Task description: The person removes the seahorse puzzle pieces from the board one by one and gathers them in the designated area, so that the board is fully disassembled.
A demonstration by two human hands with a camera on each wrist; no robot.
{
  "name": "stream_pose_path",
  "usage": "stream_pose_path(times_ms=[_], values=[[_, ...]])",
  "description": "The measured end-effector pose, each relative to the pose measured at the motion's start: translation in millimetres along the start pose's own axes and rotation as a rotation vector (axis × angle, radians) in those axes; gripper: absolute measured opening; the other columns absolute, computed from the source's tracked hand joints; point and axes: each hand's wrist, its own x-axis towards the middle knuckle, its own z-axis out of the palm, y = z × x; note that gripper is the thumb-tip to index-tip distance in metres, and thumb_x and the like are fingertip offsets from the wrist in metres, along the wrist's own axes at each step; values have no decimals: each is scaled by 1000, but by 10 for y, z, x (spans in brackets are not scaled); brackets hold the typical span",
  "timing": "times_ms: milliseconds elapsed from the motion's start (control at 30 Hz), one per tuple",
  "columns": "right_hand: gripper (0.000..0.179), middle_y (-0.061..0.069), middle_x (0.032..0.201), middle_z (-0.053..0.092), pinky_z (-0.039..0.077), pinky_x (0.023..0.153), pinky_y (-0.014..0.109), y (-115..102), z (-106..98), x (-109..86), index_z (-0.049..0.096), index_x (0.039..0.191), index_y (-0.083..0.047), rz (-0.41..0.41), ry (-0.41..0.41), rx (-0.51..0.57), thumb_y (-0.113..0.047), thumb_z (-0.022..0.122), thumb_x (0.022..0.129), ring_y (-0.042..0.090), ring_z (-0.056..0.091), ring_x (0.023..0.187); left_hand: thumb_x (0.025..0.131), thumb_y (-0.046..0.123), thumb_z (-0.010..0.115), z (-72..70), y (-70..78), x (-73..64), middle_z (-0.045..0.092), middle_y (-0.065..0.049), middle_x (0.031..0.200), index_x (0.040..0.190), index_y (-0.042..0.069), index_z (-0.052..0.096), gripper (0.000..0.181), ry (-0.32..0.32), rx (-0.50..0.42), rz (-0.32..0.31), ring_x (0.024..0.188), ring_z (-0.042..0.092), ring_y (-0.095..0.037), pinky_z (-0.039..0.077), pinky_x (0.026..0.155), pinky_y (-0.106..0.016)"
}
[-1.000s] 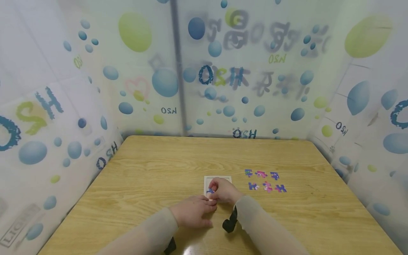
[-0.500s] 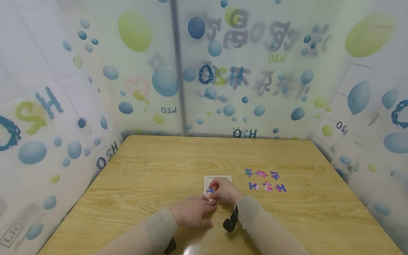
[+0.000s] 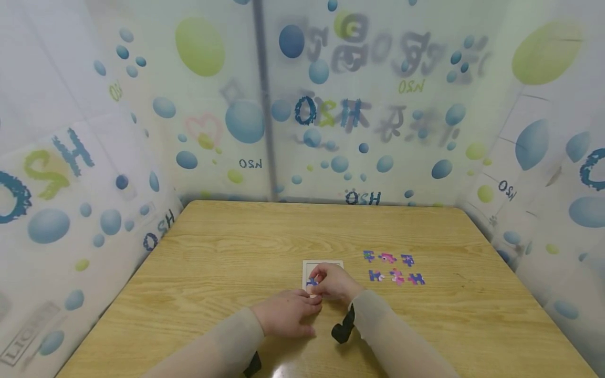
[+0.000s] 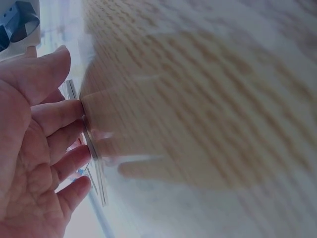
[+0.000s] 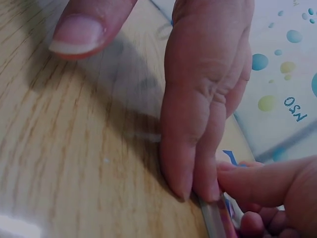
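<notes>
A pale square puzzle tray (image 3: pixel 323 262) lies on the wooden table, its near part covered by both hands. My right hand (image 3: pixel 337 282) reaches over it and pinches a blue-purple jigsaw piece (image 3: pixel 311 283) between thumb and fingers at the tray's left side. That piece is partly hidden by the fingers. My left hand (image 3: pixel 287 314) lies flat just in front, its fingertips at the near edge of the tray. In the left wrist view, the fingers (image 4: pixel 62 116) touch the tray's side (image 4: pixel 96 168). The right wrist view has both hands' fingertips meeting at that edge.
Several loose jigsaw pieces, such as a pink one (image 3: pixel 387 258) and a purple one (image 3: pixel 416 279), lie in two rows right of the tray. Patterned curtains (image 3: pixel 227 157) enclose the wooden table (image 3: pixel 227 247) at the back and sides.
</notes>
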Motion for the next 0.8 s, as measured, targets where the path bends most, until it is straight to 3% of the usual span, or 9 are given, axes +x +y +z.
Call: stream_pose_path(times_ms=[400,800], values=[[20,5,85,58,47,64,26,-5,-2,-5,63,92,-5,65,5,61,-5,78,79,18,54,77,91,50,58,-7,15,-6,44,2,146,140,14,52,60,-14,-8,-17,135,40,-20,32,110,-34],[16,4,79,59,47,60,24,13,-15,9,64,93,-5,64,-13,95,-1,72,80,16,57,70,91,50,58,-10,19,-3,44,4,147,140,15,52,60,-21,-7,-19,132,42,-19,34,109,-34]])
